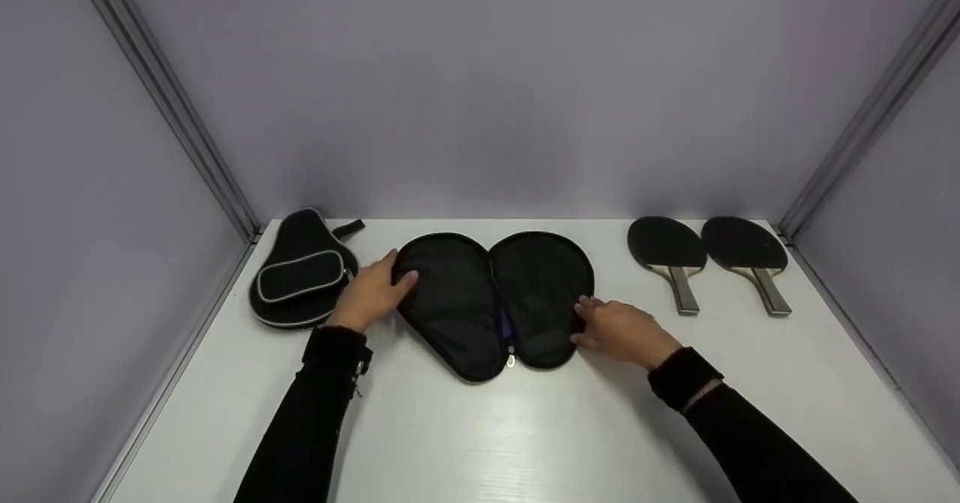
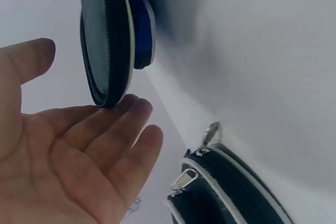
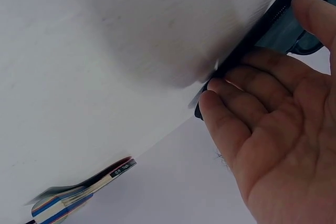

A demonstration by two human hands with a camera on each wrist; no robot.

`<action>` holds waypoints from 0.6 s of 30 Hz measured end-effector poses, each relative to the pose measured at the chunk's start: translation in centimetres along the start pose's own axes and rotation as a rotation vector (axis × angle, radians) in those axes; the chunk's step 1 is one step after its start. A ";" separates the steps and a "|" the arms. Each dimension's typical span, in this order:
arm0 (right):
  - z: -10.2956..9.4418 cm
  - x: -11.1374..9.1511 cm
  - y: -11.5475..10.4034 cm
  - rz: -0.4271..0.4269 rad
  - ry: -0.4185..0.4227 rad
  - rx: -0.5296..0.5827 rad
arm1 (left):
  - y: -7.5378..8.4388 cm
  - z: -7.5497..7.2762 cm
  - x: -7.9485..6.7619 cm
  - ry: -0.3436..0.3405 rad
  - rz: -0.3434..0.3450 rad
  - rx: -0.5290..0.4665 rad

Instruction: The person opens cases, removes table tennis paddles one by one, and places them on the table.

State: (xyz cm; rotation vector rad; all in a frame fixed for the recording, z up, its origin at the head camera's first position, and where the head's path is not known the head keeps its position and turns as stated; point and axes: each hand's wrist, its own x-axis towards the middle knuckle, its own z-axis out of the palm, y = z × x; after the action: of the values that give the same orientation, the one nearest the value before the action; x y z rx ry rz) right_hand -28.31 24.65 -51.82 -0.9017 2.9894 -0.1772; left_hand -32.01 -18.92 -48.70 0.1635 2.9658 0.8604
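Observation:
A black table tennis paddle case (image 1: 450, 300) lies unzipped and spread into two halves in the middle of the white table, a zipper pull at its near end and a strip of blue inside the fold. My left hand (image 1: 371, 293) is at the outer edge of the left half; in the left wrist view its extended fingers (image 2: 118, 132) meet the case rim, thumb apart. On the opposite side, my right hand (image 1: 622, 330) touches the right half's outer edge. Its fingers (image 3: 228, 121) lie along that edge in the right wrist view, with the thumb over the inner side.
Another black paddle case (image 1: 300, 278) with a grey-trimmed pocket and strap lies at the left. Two black paddles, a nearer-centre paddle (image 1: 666, 244) and an outer paddle (image 1: 745, 244), lie at the right, handles toward me. Grey panels (image 1: 480, 90) enclose the table.

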 end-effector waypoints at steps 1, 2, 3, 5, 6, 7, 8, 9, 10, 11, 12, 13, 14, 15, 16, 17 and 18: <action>0.0 0.0 0.1 0.000 0.002 0.001 | 0.1 -0.1 0.0 0.010 0.012 -0.011; 0.0 -0.1 0.1 0.001 0.005 -0.002 | 0.2 -0.2 0.0 0.020 0.023 -0.027; 0.0 -0.2 0.2 0.002 0.006 -0.004 | 0.3 -0.3 -0.1 0.032 0.036 -0.041; 0.0 -0.2 0.3 -0.001 0.010 -0.013 | 0.4 -0.5 0.0 0.054 0.057 -0.077; 0.0 -0.2 0.4 -0.001 0.009 -0.012 | 0.5 -0.6 -0.1 0.061 0.064 -0.094; 0.0 -0.2 0.5 -0.003 0.009 -0.011 | 0.5 -0.7 -0.1 0.068 0.070 -0.111; 0.0 -0.2 0.6 -0.005 0.009 -0.012 | 0.6 -0.8 -0.1 0.073 0.075 -0.129; 0.0 -0.2 0.7 -0.007 0.009 -0.012 | 0.6 -0.8 -0.1 0.077 0.081 -0.147; 0.0 -0.2 0.8 -0.009 0.009 -0.010 | 0.7 -0.9 -0.2 0.082 0.085 -0.164; 0.1 -0.2 0.8 -0.010 0.009 -0.006 | 0.7 -0.9 -0.2 0.085 0.091 -0.178; 0.1 -0.2 0.9 -0.010 0.009 0.000 | 0.8 -0.9 -0.3 0.088 0.098 -0.194; 0.1 -0.2 0.9 -0.014 0.011 0.000 | 0.9 -0.9 -0.3 0.093 0.107 -0.212; 0.2 -0.3 0.9 -0.016 0.015 0.001 | 1.0 -0.8 -0.3 0.099 0.117 -0.231; 0.2 -0.3 0.9 -0.020 0.018 0.001 | 1.2 -0.8 -0.3 0.103 0.126 -0.248; 0.3 -0.3 0.8 -0.022 0.020 0.001 | 1.3 -0.7 -0.3 0.110 0.138 -0.264; 0.3 -0.4 0.7 -0.025 0.023 0.005 | 1.4 -0.7 -0.3 0.117 0.149 -0.280; 0.4 -0.4 0.6 -0.026 0.023 0.006 | 1.6 -0.6 -0.3 0.123 0.163 -0.298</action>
State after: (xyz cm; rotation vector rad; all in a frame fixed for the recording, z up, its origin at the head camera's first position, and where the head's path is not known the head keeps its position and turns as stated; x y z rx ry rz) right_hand -28.27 25.39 -52.25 -0.9445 2.9977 -0.1986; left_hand -31.67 -17.91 -47.35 0.3540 2.9174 1.3649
